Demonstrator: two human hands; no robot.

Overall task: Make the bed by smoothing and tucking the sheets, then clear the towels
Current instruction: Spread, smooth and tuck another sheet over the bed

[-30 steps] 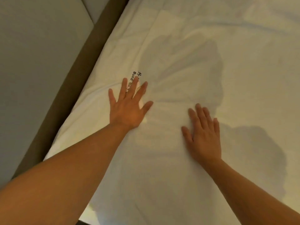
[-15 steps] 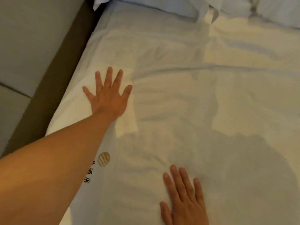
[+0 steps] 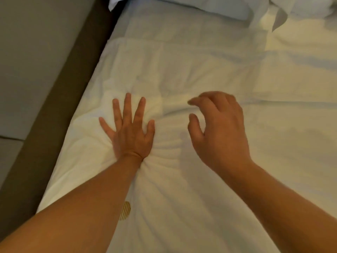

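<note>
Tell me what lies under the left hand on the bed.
The left hand presses flat on the white wrinkled bed sheet, which creases around the wrist. Whatever lies below the sheet is covered. The forearm partly hides a gold striped round logo.

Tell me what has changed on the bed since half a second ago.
The right hand has lifted off the white sheet and moved up toward the pillows, its fingers now loosely curled and holding nothing. The sheet has bunched into wrinkles around the left hand's wrist. The left hand stays flat on the sheet, fingers spread, near the bed's left edge.
</note>
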